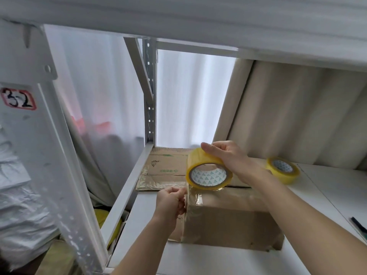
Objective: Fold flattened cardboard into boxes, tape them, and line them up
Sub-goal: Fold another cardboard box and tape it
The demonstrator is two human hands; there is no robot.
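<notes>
A folded brown cardboard box (pixel 230 221) stands on the white shelf (pixel 198 261). My right hand (pixel 228 157) grips a roll of yellowish clear tape (pixel 208 171) from above, just over the box's top left edge. A strip of tape (pixel 193 197) runs down from the roll onto the box's left side. My left hand (pixel 171 201) pinches the strip's free end at the box's left edge. Behind the box lies a flattened cardboard sheet (pixel 164 169).
A second tape roll (pixel 283 169) lies on the shelf at the right, behind my right forearm. A dark pen-like object (pixel 358 225) sits at the far right edge. White metal shelf posts (pixel 59 175) stand at the left, with curtains behind.
</notes>
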